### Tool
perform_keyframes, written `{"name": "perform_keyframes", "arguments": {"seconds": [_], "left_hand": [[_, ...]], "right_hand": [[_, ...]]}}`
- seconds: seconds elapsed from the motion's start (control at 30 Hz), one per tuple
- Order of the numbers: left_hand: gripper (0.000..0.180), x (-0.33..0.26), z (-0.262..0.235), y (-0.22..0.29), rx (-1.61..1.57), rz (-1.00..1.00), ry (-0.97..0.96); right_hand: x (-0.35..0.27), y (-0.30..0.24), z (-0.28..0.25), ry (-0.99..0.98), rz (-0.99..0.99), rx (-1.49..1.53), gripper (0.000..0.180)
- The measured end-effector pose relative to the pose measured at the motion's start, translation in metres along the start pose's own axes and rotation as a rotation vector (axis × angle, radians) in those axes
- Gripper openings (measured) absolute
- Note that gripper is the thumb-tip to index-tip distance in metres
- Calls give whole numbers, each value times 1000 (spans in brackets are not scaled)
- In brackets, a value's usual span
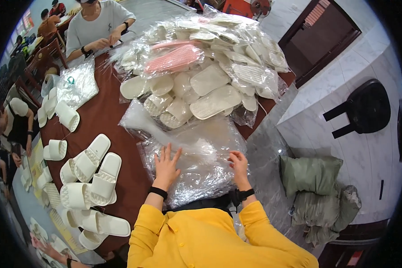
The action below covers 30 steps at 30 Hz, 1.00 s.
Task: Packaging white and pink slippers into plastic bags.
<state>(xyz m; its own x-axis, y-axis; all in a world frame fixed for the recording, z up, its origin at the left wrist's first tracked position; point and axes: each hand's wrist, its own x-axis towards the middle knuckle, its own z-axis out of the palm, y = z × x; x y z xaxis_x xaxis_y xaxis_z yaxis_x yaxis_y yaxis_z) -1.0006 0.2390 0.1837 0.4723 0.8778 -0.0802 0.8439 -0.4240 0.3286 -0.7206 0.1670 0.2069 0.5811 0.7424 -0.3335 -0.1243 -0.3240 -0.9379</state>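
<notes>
A stack of clear plastic bags (pixel 196 178) lies in front of me at the table's near edge. My left hand (pixel 166 169) rests flat on the stack's left part, fingers spread, holding nothing. Over the right side of the stack, my right hand (pixel 239 167) has its fingers curled in a pinch at the edge of the top bag. Just beyond the stack rises a heap of cream slippers, many in clear wrap; a loose cream slipper (pixel 215 102) lies at its near side. A wrapped pink slipper (pixel 174 58) rests on the heap.
Pairs of white slippers (pixel 105 178) lie on the brown tablecloth (pixel 109 94) at left. More clear bags (pixel 78 82) lie far left, near a person in a white shirt (pixel 98 22). Green sacks (pixel 310 174) and a black stool (pixel 366 107) are at right. Other people work at left.
</notes>
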Motion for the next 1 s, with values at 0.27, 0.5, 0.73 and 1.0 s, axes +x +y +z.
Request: {"name": "perform_keyframes", "arguments": {"seconds": [0.27, 0.5, 0.73, 1.0], "left_hand": [[90, -1, -7, 9, 23, -85, -50], [86, -2, -5, 4, 59, -59, -80], [36, -35, -78, -65, -295, -241, 345], [29, -105, -113, -171, 433, -734, 104]], "right_hand": [[32, -17, -174, 204, -196, 735, 18], [-39, -151, -290, 836, -893, 105, 22], [-82, -180, -104, 712, -1132, -253, 27], [-107, -136, 42, -30, -745, 176, 23]]}}
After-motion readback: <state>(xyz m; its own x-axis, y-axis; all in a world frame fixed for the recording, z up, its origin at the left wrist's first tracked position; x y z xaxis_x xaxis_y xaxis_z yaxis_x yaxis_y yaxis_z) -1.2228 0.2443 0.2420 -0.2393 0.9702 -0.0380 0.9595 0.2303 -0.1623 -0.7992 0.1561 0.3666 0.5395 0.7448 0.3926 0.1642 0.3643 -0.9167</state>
